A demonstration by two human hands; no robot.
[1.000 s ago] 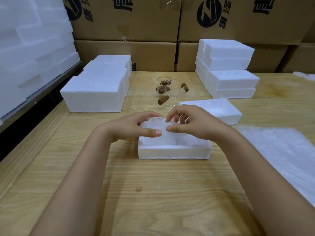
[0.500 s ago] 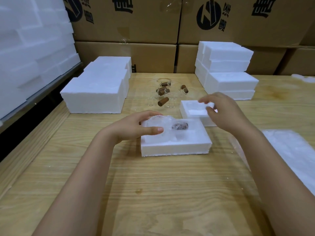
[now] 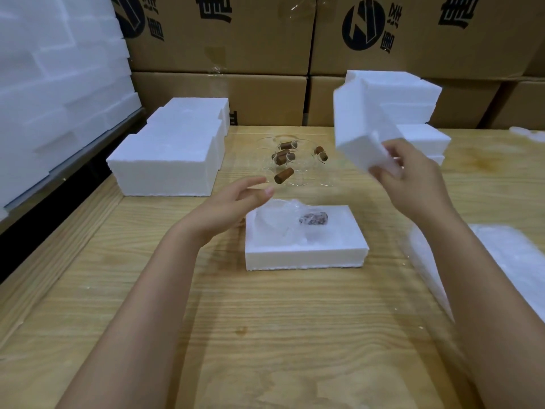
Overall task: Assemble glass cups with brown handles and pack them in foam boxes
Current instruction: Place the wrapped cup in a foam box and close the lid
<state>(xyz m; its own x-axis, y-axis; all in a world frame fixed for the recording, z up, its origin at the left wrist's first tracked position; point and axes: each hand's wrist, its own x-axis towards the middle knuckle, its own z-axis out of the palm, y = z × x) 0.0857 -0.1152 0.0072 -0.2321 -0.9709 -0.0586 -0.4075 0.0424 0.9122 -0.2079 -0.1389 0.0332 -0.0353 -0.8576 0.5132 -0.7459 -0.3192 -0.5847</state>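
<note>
The right hand (image 3: 413, 178) has its grip clenched on a white foam lid block (image 3: 362, 122), held tilted in the air above the far right of the light wooden worktop (image 3: 265, 320). The left hand (image 3: 233, 202) hovers with a released grip, fingers straight and holding nothing, at the far left corner of the open white foam box base (image 3: 306, 255), which lies flat mid-worktop. In its recess lies a wrapped clear glass cup (image 3: 274, 222), its brown handle (image 3: 314, 218) toward the right. Beyond it stand loose glass cups with brown cylindrical handles (image 3: 283, 176) — between a stack of white foam boxes (image 3: 165, 166) on the left and a second foam stack (image 3: 424, 137) on the right. Brown cardboard cartons (image 3: 259, 33) line the back.
</note>
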